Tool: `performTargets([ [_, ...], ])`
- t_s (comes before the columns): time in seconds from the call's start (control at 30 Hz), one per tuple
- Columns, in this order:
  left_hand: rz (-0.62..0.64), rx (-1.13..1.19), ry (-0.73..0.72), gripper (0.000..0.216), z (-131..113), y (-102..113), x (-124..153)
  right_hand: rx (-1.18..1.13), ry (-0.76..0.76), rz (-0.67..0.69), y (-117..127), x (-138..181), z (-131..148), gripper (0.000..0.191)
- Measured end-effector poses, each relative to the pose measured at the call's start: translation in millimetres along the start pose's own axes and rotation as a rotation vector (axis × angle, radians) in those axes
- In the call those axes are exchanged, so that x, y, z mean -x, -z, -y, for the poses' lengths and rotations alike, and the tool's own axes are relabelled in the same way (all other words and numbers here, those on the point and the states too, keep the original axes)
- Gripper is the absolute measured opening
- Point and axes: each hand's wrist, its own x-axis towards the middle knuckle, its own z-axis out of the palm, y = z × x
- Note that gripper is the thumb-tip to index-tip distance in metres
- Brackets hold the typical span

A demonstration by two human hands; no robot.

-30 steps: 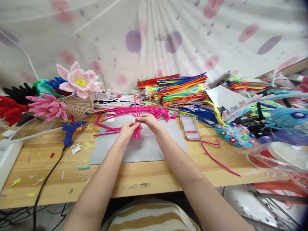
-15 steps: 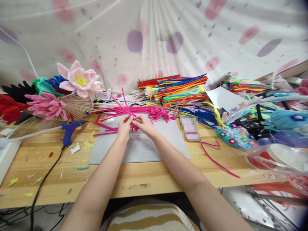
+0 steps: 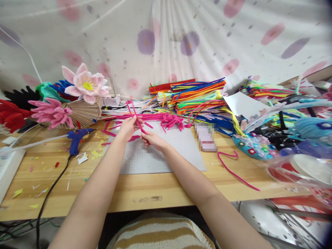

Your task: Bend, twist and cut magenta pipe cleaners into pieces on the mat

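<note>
In the head view, our left hand [image 3: 127, 128] grasps thin pink stems [image 3: 139, 123] that jut past its fingertips, while our right hand [image 3: 153, 139] pinches their near ends, so they span both sets of fingers. Below our fingers we have the grey mat [image 3: 158, 162]; just beyond them lies a pink bundle [image 3: 149, 118], and left of them, well apart, a glue gun [image 3: 75, 141].

Pink stems [image 3: 140, 125] part-hid. by fingers [image 3: 146, 137], pale obj. [image 3: 206, 137] pixelated, red flwr [image 3: 11, 115] cut off.

Bright, diffuse light; soft, distorted edges.
</note>
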Motion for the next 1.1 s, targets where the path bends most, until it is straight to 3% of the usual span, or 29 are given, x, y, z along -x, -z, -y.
performTargets([
  [0.17, -0.056, -0.005, -0.065, 0.018, -0.2, -8.7, -0.5, 0.04, 0.153, -0.075, -1.4, -6.3, 7.5, 0.029],
  [0.27, -0.055, 0.046, -0.046, 0.018, -0.6, -11.6, -1.1, -0.09, 0.116, -0.07, -2.0, -10.6, 14.0, 0.028],
  [0.37, -0.143, 0.064, -0.023, 0.013, -5.7, -13.8, -5.3, -0.105, 0.061, -0.094, -3.8, -11.8, 18.5, 0.029],
  [0.6, -0.32, 0.297, 0.155, 0.025, -28.5, -22.6, -32.9, 0.099, 0.171, -0.249, -14.1, -24.0, 30.8, 0.03],
  [0.73, -0.303, 0.345, 0.198, 0.023, -40.1, -29.2, -51.8, 0.27, 0.197, -0.356, -18.4, -36.0, 37.5, 0.029],
  [0.83, -0.28, 0.337, 0.178, 0.029, -45.3, -31.4, -63.0, 0.188, 0.12, -0.299, -19.6, -36.9, 40.0, 0.026],
  [0.97, -0.271, 0.359, 0.144, 0.035, -48.5, -26.8, -72.5, -0.109, 0.046, -0.103, -18.9, -28.7, 42.7, 0.019],
  [1.1, -0.27, 0.394, 0.165, 0.028, -49.6, -14.5, -76.6, -0.153, -0.022, -0.05, -21.2, -26.5, 38.9, 0.028],
])
